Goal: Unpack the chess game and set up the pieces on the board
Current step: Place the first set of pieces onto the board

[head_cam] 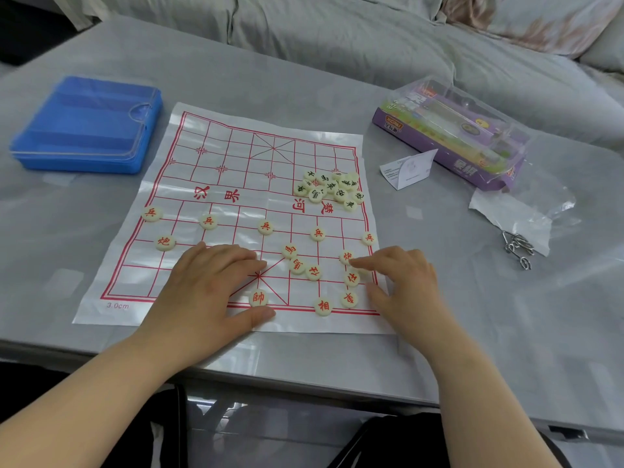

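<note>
A white plastic board sheet (216,184) with red grid lines lies flat on the grey table. Red-lettered round pieces stand along its near half: a row of soldiers such as one (265,227), a cannon (165,242), a general (258,297). A loose cluster of red pieces (300,265) sits near the middle right. Black-lettered pieces are heaped in a pile (329,189) at the right of the river. My left hand (206,285) rests flat on the board with fingers straight. My right hand (401,282) touches a red cannon piece (346,256) with its fingertips.
A blue plastic tray with a clear lid (87,126) lies at the far left. A purple game box (456,136), a folded leaflet (408,170), a clear bag (516,211) and a metal ring puzzle (516,248) sit at the right. A sofa runs behind the table.
</note>
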`<state>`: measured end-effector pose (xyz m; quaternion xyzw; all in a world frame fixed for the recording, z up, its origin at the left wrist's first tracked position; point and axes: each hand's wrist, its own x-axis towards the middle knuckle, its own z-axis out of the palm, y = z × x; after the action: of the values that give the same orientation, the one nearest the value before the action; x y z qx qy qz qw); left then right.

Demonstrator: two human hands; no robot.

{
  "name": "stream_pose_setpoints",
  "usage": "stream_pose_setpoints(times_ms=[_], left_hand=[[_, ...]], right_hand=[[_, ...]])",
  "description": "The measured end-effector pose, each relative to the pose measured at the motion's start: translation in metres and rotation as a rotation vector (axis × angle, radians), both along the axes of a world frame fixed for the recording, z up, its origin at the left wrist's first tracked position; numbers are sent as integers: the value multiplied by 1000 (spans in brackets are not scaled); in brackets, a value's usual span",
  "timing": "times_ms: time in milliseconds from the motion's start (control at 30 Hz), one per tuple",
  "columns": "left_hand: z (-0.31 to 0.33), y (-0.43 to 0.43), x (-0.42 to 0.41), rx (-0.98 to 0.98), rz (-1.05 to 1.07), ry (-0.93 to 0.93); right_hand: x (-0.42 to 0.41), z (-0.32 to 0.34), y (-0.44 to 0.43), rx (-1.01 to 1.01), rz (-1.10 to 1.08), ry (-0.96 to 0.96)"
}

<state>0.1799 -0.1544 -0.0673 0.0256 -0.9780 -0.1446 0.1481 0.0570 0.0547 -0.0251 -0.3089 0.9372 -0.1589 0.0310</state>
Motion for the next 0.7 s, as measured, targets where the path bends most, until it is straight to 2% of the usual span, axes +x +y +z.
stream_pose_setpoints(times_ms=[133,433,533,600,700], left_hand=[[0,0,-1,8,4,5],[1,1,0,20,16,8],[1,1,0,-2,20,6],[1,1,0,2,20,13],[1,2,0,5,27,15]], right_hand=[[2,-1,-7,123,74,19],[1,1,-8,122,63,-9],[4,3,-6,72,75,20],[11,4,-9,-40,78,73],[33,3,-26,-120,162,134]])
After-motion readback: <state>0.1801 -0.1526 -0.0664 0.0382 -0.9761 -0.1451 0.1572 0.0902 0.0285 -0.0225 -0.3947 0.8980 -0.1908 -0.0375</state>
